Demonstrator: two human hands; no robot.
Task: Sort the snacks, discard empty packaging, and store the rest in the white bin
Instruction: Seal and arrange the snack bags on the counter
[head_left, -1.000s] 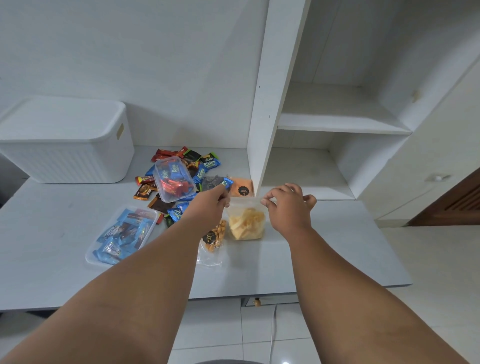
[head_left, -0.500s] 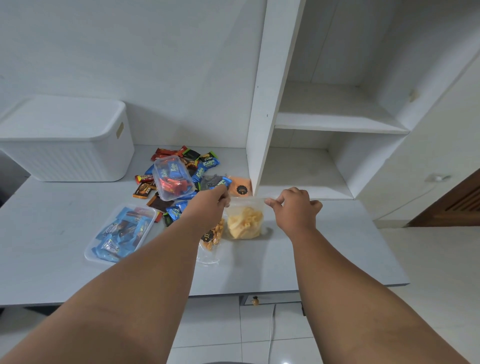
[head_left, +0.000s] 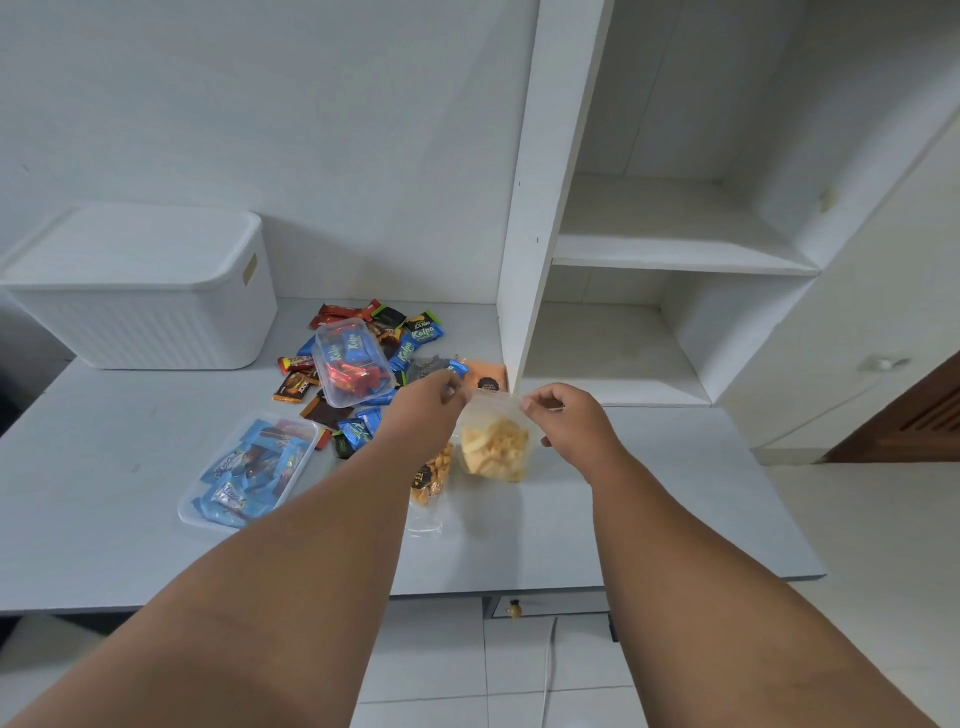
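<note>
A clear bag of yellow chips (head_left: 494, 448) hangs upright over the white table (head_left: 119, 467). My left hand (head_left: 423, 413) pinches its top left corner and my right hand (head_left: 563, 423) pinches its top right corner. A second clear bag of orange snacks (head_left: 430, 478) lies flat under my left wrist. Behind my hands is a heap of wrapped snacks (head_left: 410, 332), with a clear tub (head_left: 353, 361) of blue and red packets resting on it. A flat clear tray (head_left: 249, 470) of blue packets sits to the left. The lidded white bin (head_left: 140, 291) stands at the back left.
A white shelf unit (head_left: 654, 254) with open compartments rises at the back right; its upright panel (head_left: 540, 208) stands just behind the bag. An orange pouch (head_left: 488, 376) lies at the panel's foot. The table's front edge is near me, with a drawer knob (head_left: 514, 609) below.
Both hands have lifted the chip bag by its top corners and drawn the top edge taut. The right hand moved a little right, then back toward the left.
</note>
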